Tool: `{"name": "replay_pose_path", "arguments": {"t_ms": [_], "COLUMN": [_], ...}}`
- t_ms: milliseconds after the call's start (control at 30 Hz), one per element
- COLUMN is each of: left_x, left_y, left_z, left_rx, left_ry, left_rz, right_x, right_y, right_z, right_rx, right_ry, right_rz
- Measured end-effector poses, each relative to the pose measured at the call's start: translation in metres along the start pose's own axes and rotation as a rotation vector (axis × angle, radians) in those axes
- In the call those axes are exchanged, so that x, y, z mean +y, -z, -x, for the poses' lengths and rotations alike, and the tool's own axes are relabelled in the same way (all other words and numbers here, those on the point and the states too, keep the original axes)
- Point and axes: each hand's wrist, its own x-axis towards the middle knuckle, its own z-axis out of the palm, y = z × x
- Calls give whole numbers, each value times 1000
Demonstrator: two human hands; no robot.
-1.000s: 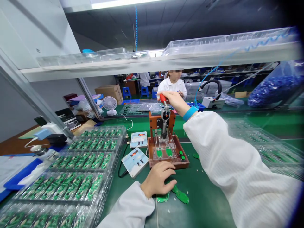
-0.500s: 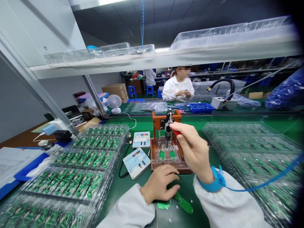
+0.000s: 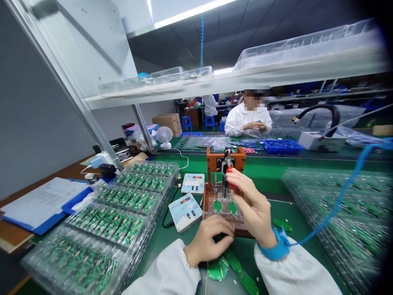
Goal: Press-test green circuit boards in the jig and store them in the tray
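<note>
My right hand (image 3: 253, 209), with a blue wrist strap, is closed around the red handle (image 3: 231, 178) of a toggle clamp. The clamp is mounted on a test fixture with an orange top (image 3: 213, 162). Under it, green circuit boards (image 3: 232, 207) sit in the clear plate. My left hand (image 3: 210, 241) is at the fixture's front edge, fingers bent and thumb apart, with nothing visible in it. Below that hand, a rounded green board (image 3: 217, 268) and a long green board (image 3: 244, 273) lie on the bench.
Two white meter boxes (image 3: 186, 212) with red digits stand left of the fixture. Stacked clear trays of boards (image 3: 101, 241) fill the left, and more trays (image 3: 344, 213) the right. A small green board (image 3: 281, 224) lies beside my right wrist. A co-worker (image 3: 249, 119) sits opposite.
The red handle has swung more upright, with my right hand still on it. My left hand stays by the fixture's front edge. The view has turned left.
</note>
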Motion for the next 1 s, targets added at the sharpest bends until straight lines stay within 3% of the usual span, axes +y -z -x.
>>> {"name": "replay_pose_path", "arguments": {"t_ms": [100, 167, 200, 300, 367, 467, 600, 833, 1000], "left_x": [-8, -20, -28, -47, -55, -61, -66, -79, -77], "left_y": [29, 59, 74, 112, 125, 128, 120, 114, 119], "left_z": [-6, -16, -22, -45, -59, -73, -80, -77, -77], "left_rx": [219, 250, 164, -374, -688, -912, -1026, -1046, -1030], "left_ry": [140, 286, 368, 663, 821, 877, 888, 890, 899], "left_rz": [-48, -200, -306, -650, -782, -877, -906, -886, -835], "right_x": [-1, -1, -1, -1, -1, -1, -1, -3, -3], "right_y": [0, -1, -2, -3, -3, -3, -3, -2, -3], "right_z": [0, -1, -2, -3, -4, -5, -6, -7, -7], "right_rx": [-7, -10, -8, 8, 15, 18, 22, 24, 29], "right_ry": [-20, -9, -2, 18, 31, 56, 79, 88, 78], "right_rz": [-31, -35, -34, -28, -23, -9, 0, -4, -11]}}
